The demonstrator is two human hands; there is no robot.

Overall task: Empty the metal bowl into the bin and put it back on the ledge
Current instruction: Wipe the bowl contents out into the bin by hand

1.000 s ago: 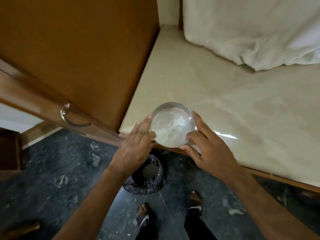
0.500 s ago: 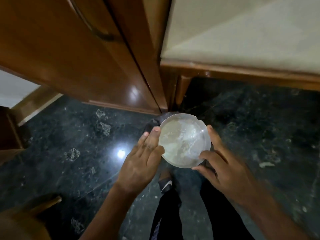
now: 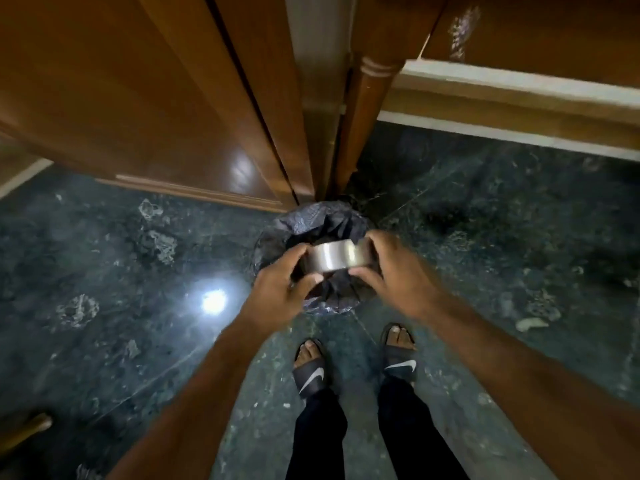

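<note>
The small metal bowl (image 3: 335,256) is tipped over so that I see its shiny side wall; its opening faces away from me and its contents are hidden. My left hand (image 3: 281,291) grips its left side and my right hand (image 3: 393,271) grips its right side. Directly below the bowl stands the bin (image 3: 311,216), lined with a dark crumpled plastic bag, on the dark stone floor. The ledge shows only as a wooden edge (image 3: 519,15) at the top right.
A wooden cabinet door (image 3: 138,98) and a turned wooden leg (image 3: 367,109) rise just behind the bin. My feet in black slides (image 3: 353,362) stand close in front of it. A pale skirting (image 3: 519,98) runs along the right wall. Glossy dark floor lies to both sides.
Both hands lowered the bowl from the ledge's edge down over the bin and tipped it from mouth-up onto its side. My view dropped toward the floor.
</note>
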